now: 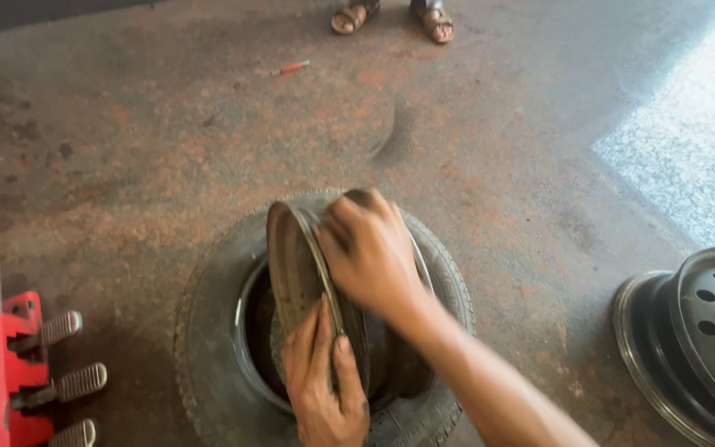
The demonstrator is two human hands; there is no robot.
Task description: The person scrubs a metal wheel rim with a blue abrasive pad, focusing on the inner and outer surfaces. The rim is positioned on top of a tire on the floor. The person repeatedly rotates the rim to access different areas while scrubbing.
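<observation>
Open floor [208, 141] from 9 to 1 o'clock of the tyre [208, 331]; spare steel rim [697, 339] blocks 3, red pedal machine [10, 356] blocks 8.

- The place is a tyre repair workshop, with work done directly on the ground.
- The stained, rust-brown concrete floor [167, 149] is worn and blotched with dark oily patches.
- A worn black rubber tyre [217, 331] lies flat on that floor, with a grey steel wheel rim [291, 265] standing tilted in its opening.
- A second bare grey steel wheel rim with round holes [705, 331] lies at the floor's right edge.
- A red machine with ribbed metal foot pedals [10, 364] stands at the left edge.
</observation>
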